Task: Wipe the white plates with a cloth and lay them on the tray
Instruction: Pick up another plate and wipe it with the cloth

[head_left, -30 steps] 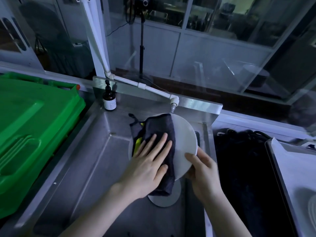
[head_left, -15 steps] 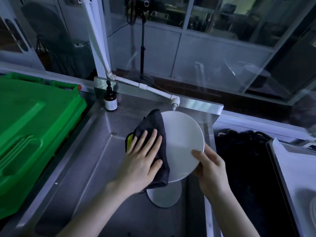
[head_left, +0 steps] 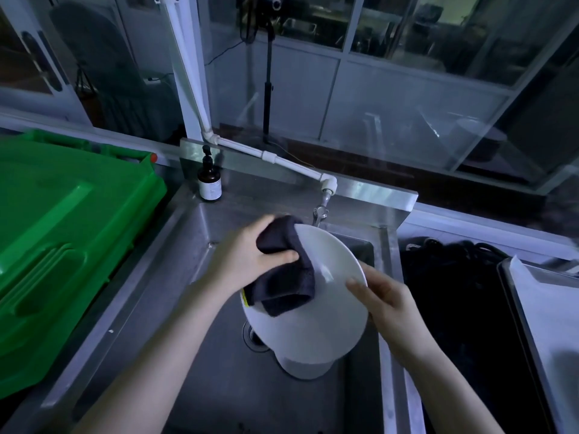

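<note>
Over the steel sink [head_left: 175, 277] I hold a white plate [head_left: 329, 308] tilted, its face towards me. My right hand [head_left: 385, 296] grips its right rim, thumb on the face. My left hand [head_left: 250, 255] grips a dark cloth [head_left: 282, 277] folded over the plate's upper left rim; the cloth hangs down across the plate's left side. A second white plate [head_left: 305, 369] lies in the sink underneath, mostly hidden. A metal tray [head_left: 513, 308] with a white lining sits at the right edge.
A white pipe tap [head_left: 326, 195] ends just behind the plate. A brown pump bottle [head_left: 209, 183] stands at the sink's back left corner. A green bin lid [head_left: 62, 230] fills the left. Dark cables [head_left: 454, 277] lie between sink and tray.
My left hand went from pressing flat on the cloth to gripping it over the plate's top left rim. The plate has tipped more towards me.
</note>
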### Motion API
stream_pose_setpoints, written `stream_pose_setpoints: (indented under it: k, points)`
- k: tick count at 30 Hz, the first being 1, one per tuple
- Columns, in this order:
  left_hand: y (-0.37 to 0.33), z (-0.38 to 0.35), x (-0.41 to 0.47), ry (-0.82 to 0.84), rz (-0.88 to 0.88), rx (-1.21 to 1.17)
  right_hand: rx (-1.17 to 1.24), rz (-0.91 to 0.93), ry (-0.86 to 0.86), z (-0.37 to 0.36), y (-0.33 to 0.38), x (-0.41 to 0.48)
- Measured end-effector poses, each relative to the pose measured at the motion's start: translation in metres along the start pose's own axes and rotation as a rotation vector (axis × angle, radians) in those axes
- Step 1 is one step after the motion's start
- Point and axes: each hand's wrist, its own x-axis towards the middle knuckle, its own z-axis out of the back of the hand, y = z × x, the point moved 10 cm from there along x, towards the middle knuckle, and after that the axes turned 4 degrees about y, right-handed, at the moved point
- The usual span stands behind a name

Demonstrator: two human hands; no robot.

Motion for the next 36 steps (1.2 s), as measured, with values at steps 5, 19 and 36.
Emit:
stream_pose_setpoints:
  k: [5, 19, 36]
  points:
    - [0.004, -0.016, -0.007, 0.039, -0.032, -0.096, -0.305, -0.014, -0.157, 0.013, 0.004, 0.015]
    - [0.009, -0.008, -0.017, -0.084, 0.1, -0.429, -0.267, 0.085, -0.361, 0.049, 0.031, 0.02]
    - [0.004, 0.003, -0.023, -0.309, 0.149, -0.532, -0.037, -0.006, -0.523, 0.055, 0.025, 0.018]
